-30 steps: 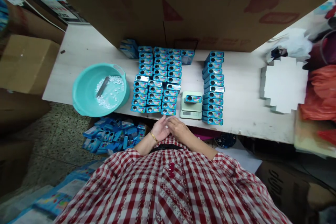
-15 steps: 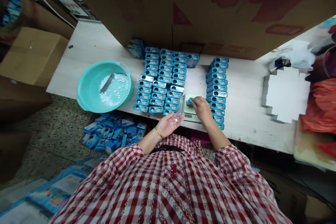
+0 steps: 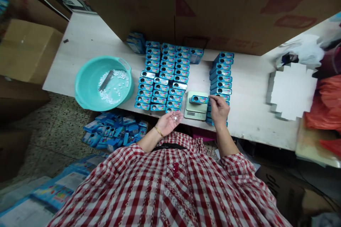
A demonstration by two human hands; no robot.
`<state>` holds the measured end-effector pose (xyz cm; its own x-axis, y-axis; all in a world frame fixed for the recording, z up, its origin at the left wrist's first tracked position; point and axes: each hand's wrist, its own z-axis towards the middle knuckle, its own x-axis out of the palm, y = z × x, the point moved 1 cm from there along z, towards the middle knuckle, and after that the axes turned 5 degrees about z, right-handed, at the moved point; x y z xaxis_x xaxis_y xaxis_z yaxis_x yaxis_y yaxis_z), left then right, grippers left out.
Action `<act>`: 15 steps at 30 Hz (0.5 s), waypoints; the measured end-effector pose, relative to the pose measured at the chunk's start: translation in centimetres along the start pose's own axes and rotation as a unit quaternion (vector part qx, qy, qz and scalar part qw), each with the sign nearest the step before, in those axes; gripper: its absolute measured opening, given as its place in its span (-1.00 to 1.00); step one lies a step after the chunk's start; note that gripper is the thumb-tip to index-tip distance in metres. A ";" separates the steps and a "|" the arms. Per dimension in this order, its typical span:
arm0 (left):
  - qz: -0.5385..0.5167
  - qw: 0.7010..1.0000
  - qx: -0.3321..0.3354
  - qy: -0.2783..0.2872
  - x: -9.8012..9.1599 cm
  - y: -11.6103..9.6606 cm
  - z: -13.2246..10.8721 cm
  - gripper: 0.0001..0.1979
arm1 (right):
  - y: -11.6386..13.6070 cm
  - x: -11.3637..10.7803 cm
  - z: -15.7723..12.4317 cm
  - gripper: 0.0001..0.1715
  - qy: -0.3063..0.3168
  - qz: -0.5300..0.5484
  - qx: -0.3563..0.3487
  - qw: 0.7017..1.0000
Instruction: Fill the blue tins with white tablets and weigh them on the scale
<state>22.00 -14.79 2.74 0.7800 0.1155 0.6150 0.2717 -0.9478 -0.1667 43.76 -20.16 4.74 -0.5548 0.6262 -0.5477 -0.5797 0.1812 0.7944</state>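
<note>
My left hand (image 3: pixel 168 123) is palm up near the table's front edge, fingers stretched out, with a small white tablet-like piece (image 3: pixel 175 117) resting on it. Just to its right, a blue tin-like box (image 3: pixel 199 99) with a dark round opening lies on a pale kitchen scale (image 3: pixel 195 115). My right hand (image 3: pixel 219 109) is beside the box's right end, thumb and fingers pinched together; whether anything tiny is between them is hidden. Under that hand runs a column of similar blue boxes (image 3: pixel 222 79), partly covered by it.
A turquoise basin (image 3: pixel 83 94) at left holds white pieces and a metal scoop-like bar (image 3: pixel 106 80). Several rows of blue boxes (image 3: pixel 160 93) stand left of the scale. A big carton (image 3: pixel 170 14) rises behind. White flat cartons (image 3: pixel 291 92) lie at right. Loose blue boxes (image 3: pixel 114 131) lie below the table.
My right hand has moved right, off the box on the scale, which now shows whole. The left hand stays palm up with the white piece. The view has shifted slightly.
</note>
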 end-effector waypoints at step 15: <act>0.057 0.997 -0.040 -0.043 -0.9 1.5 -0.9 -0.70 | 4.6 5.1 -9.2 -0.71 0.383 -0.044 -0.191 0.903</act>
<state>21.16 -16.58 2.63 0.8493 0.0268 0.5272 0.1347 -0.9766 -0.1674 32.83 -23.10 3.21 -0.6622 -0.1121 -0.7409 -0.7236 -0.1613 0.6711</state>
